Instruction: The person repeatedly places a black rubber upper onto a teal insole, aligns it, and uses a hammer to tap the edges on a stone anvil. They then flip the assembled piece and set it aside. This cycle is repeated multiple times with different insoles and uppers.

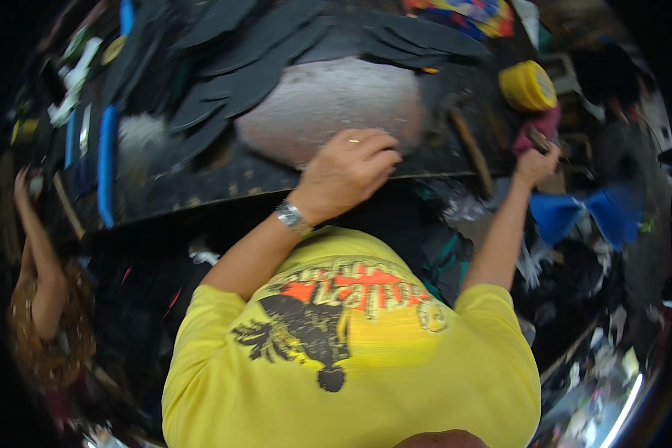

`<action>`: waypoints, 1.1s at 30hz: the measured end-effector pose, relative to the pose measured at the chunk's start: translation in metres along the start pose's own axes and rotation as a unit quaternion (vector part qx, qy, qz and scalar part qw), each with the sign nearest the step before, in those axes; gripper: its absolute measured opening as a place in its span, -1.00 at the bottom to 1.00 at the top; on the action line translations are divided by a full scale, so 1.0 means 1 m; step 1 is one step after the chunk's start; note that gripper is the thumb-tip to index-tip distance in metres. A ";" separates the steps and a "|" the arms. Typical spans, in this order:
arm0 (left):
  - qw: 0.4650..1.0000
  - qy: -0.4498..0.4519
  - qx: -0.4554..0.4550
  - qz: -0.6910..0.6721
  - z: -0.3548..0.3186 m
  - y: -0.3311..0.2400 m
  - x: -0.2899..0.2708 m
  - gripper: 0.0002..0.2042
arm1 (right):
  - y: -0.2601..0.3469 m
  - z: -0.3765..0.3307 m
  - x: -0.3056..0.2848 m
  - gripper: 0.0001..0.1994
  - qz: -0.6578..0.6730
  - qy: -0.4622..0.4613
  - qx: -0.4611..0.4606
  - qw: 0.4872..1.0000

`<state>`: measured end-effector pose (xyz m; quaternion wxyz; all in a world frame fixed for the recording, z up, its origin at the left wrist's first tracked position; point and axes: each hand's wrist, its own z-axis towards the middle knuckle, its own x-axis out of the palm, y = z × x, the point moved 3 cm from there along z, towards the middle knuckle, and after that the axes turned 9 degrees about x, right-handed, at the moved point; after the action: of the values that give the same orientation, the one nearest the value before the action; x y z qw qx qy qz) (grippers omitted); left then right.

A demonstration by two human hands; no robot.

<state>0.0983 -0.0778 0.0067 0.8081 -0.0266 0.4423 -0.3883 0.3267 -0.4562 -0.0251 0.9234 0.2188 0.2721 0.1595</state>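
My left hand (347,168) is at the near edge of a rounded grey-pink slab (336,101) on the dark workbench. Its fingers are curled together; whatever may be between them is hidden. Off to the right, my right hand (534,166) reaches past the bench corner, closed around a small dark object (537,140) too blurred to name. Just beyond it are a pink cloth (539,123) and a yellow tub (529,85). Long black sheet pieces with rounded ends (265,63) overlap behind and left of the slab.
A wooden-handled hammer (472,149) lies between my hands. Blue tubing (107,164) runs along the left. A colourful bag (470,15) lies at the back, and a blue bow-shaped piece (586,215) at right. Another person's arm (41,261) shows at far left.
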 end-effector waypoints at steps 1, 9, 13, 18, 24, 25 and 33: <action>1.000 -0.005 0.006 0.000 -0.001 0.000 0.000 -0.78 | -0.005 0.004 0.003 -0.89 -0.038 0.035 0.006 0.999; 0.997 -0.022 0.006 -0.079 -0.015 0.000 -0.013 -0.83 | -0.033 0.033 -0.019 -0.46 -0.073 0.078 0.106 0.989; 0.995 -0.025 -0.053 -0.085 -0.031 0.005 -0.048 -0.84 | 0.004 0.042 -0.032 -0.49 0.025 0.154 0.162 0.974; 0.980 -0.122 -0.147 0.050 -0.044 0.030 -0.110 -0.85 | 0.108 -0.001 -0.027 -0.69 0.203 0.397 0.201 0.872; 0.954 -0.119 -0.177 0.213 -0.038 0.083 -0.138 -0.78 | 0.250 -0.099 -0.009 -0.84 0.390 0.506 0.179 0.748; 0.949 -0.081 -0.199 0.231 -0.037 0.094 -0.138 -0.69 | 0.266 -0.111 -0.007 -0.84 0.416 0.516 0.179 0.727; 0.919 0.004 -0.261 0.295 -0.039 0.142 -0.131 -0.58 | 0.302 -0.159 -0.004 -0.82 0.458 0.530 0.138 0.700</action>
<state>0.1152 0.1178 0.0189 0.8486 -0.1031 0.5188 -0.0033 0.1795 -0.1494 0.0044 0.3989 0.3212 0.6015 0.6131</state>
